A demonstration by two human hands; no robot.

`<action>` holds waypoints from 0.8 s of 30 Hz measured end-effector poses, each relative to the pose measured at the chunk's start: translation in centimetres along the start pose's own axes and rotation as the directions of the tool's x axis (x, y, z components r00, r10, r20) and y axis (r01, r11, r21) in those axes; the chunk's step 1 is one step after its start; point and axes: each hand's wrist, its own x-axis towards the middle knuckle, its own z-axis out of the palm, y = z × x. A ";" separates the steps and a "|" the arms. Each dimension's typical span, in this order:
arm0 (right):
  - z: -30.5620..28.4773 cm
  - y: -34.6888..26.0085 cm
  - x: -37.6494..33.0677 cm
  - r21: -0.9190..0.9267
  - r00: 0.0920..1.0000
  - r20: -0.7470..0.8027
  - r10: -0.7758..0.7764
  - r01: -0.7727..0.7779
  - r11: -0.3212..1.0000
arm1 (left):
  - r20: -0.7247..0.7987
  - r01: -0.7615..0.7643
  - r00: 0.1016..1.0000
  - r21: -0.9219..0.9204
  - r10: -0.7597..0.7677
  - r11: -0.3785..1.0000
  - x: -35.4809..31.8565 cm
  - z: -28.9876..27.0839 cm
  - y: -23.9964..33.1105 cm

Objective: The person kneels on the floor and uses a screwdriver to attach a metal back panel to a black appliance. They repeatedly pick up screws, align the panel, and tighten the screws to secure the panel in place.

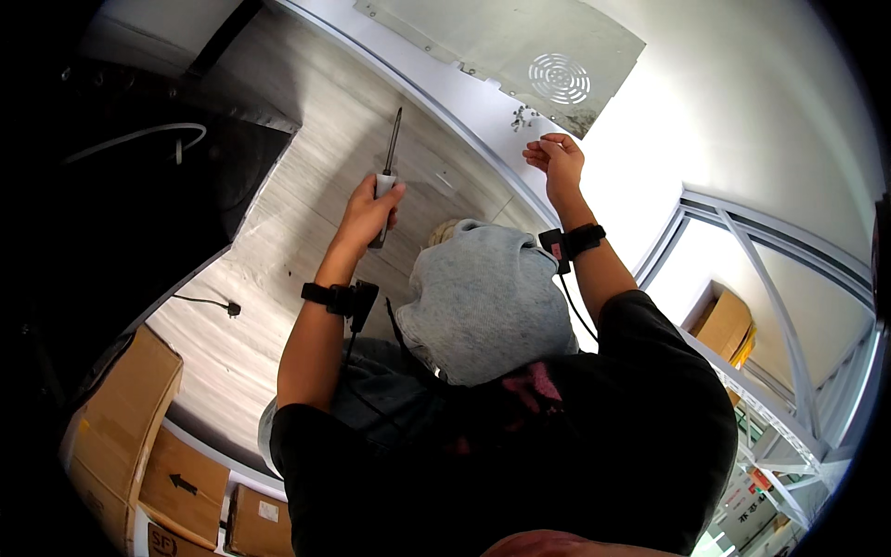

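My left hand is wrapped round the grey-and-dark handle of a screwdriver, whose long shaft points away from me over the floor. Over a white ledge, my right hand is raised with its fingers loosely bent and apart; nothing shows in them. Just beyond those fingers lies a small heap of screws. A flat metal panel with a round slotted vent rests on the ledge behind the screws. Black straps with small devices circle both wrists.
At left stands a large dark open cabinet with a pale cable inside. A black plug lies on the wood-look floor. Cardboard boxes are stacked at lower left. On the right rises a grey metal frame. My knee is between my arms.
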 end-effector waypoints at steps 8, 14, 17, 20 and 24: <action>-2.8 -1.6 0.4 0.292 0.994 0.031 0.103 -0.108 0.950 | 0.020 -0.027 0.999 -0.031 0.028 0.999 0.2 0.5 0.5; -6.2 -5.0 2.2 0.313 0.999 -0.052 0.002 0.014 0.950 | 0.051 -0.120 0.991 -0.089 0.125 0.989 0.1 0.8 1.1; -4.7 -9.1 3.3 0.201 0.997 -0.065 0.040 -0.027 0.979 | 0.055 -0.216 0.974 -0.044 0.218 0.975 -0.5 0.7 2.7; -2.8 -11.1 5.2 0.107 0.995 -0.097 0.010 0.001 0.994 | 0.052 -0.285 0.958 0.022 0.283 0.958 -1.8 0.3 5.1; -2.5 -11.8 6.8 0.089 0.963 -0.233 -0.136 0.160 0.983 | 0.007 -0.326 0.945 0.020 0.326 0.945 -3.0 -1.6 7.9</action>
